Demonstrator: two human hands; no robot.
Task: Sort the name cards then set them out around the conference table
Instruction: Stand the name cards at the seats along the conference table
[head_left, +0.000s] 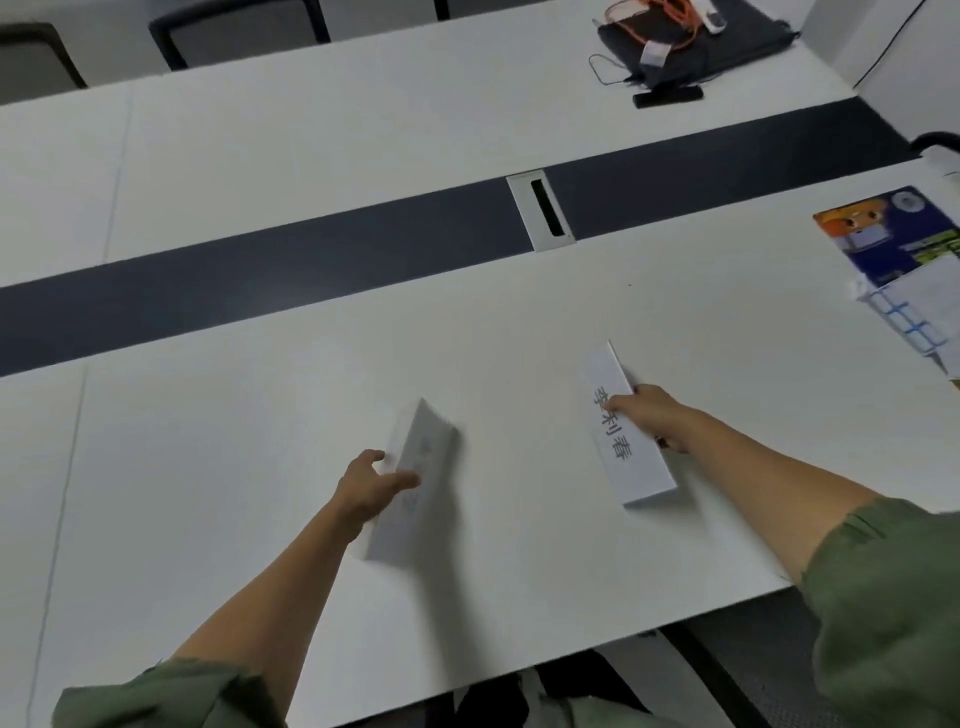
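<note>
I see my left hand (371, 486) pinching a blurred card (413, 480) on the white table (260, 441). My right hand (649, 413) grips a second, printed card (621, 439), thumb on its face, well apart to the right.

White conference table (311, 322) with a dark grey centre strip (260, 280) running its length. A white cable port (541, 212) is set into the strip. Two dark mesh chairs (239, 36) stand beyond the table's far edge. Dark flooring (753, 670) shows beneath the table's near edge.
</note>
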